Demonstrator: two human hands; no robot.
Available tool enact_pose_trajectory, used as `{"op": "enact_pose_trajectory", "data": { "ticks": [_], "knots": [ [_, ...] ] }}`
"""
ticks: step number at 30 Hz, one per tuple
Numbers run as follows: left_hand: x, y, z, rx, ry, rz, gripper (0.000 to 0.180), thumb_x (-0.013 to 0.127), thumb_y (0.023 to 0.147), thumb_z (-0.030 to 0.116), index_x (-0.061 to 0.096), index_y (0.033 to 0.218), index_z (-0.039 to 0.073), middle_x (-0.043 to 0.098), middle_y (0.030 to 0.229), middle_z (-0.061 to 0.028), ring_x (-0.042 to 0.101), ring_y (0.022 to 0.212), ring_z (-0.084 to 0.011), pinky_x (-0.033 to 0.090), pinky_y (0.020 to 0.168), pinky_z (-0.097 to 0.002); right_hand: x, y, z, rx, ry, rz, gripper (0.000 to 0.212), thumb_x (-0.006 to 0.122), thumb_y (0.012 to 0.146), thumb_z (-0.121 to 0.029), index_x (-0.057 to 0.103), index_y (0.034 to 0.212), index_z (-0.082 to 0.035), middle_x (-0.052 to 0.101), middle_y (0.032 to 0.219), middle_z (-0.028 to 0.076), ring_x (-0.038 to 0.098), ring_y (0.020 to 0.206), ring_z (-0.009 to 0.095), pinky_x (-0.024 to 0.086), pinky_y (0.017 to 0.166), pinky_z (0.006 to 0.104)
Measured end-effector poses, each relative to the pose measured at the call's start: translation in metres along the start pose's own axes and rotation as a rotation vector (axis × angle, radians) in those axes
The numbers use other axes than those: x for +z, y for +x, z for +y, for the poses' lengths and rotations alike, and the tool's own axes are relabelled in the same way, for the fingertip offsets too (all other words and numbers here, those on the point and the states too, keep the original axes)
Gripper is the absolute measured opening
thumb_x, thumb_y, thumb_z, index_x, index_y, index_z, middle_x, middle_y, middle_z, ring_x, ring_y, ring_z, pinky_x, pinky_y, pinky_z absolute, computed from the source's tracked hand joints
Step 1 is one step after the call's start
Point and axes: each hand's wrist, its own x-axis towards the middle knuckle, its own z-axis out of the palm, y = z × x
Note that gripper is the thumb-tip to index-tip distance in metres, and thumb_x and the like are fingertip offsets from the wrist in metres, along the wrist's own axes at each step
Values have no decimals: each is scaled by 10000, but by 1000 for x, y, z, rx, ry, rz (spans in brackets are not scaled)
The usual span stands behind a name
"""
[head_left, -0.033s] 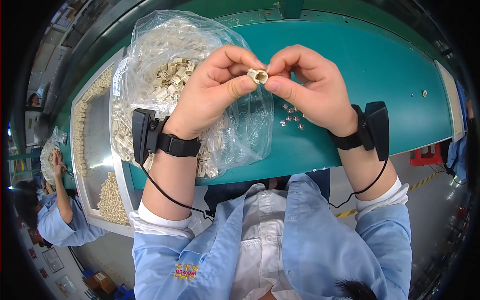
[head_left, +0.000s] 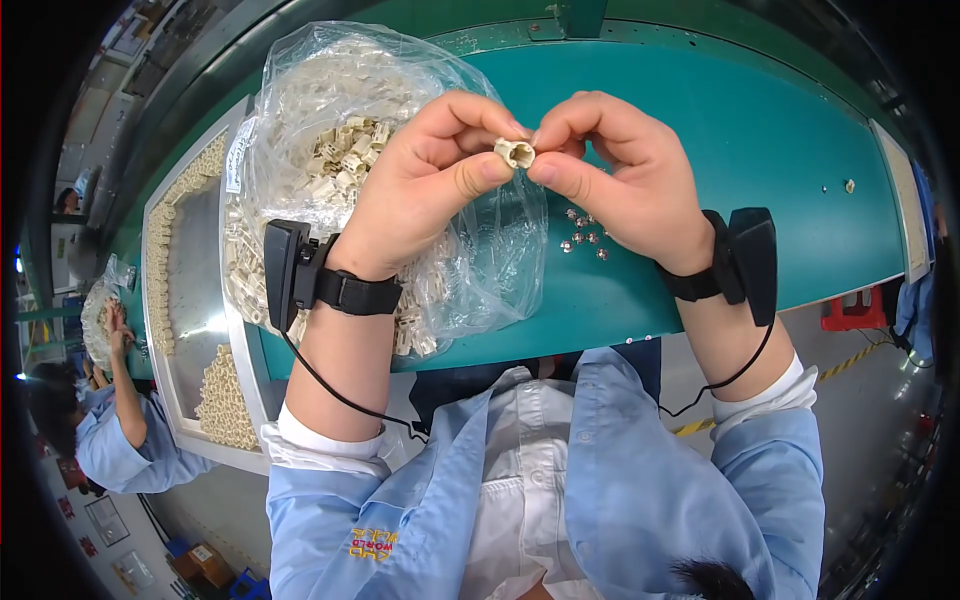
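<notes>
Between my two hands, above the table, is a small cream hollow part, its open end facing me. My left hand pinches its left side with thumb and forefinger. On the other side, the thumb and forefinger of my right hand are closed against the part's right edge. Whether a smaller piece is also in the right fingertips cannot be seen. Below the right hand lie several small shiny metal pieces. Behind my left forearm, a clear plastic bag lies open, heaped with similar cream parts.
Left of the bag, a metal-framed tray holds rows of cream parts. The green table carries one loose cream part at right, near another tray. A co-worker in blue sits far left. A red stool stands lower right.
</notes>
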Motion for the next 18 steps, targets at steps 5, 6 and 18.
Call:
{"op": "enact_pose_trajectory", "data": {
  "ticks": [5,6,18],
  "knots": [
    [4,0,2,10,225,54,218,618,824,60,523,1018,38,578,989,-41,546,890,-96,442,803,-228,-1,1,-6,-90,-236,55,118,670,780,-78,597,855,-23,557,774,15,486,682,92,396,622,214],
    [3,1,2,17,264,57,224,613,826,60,523,1030,36,579,988,-42,545,889,-94,443,797,-226,-1,1,-6,-77,-250,73,107,667,780,-77,600,843,-24,557,764,19,487,674,95,396,613,215],
    [-14,-5,7,367,372,399,249,554,854,58,520,1096,7,609,878,-44,585,799,-97,450,708,-203,-1,5,18,115,-275,212,106,607,851,-114,593,869,-10,535,750,-40,458,680,27,374,586,173]
  ]
}}
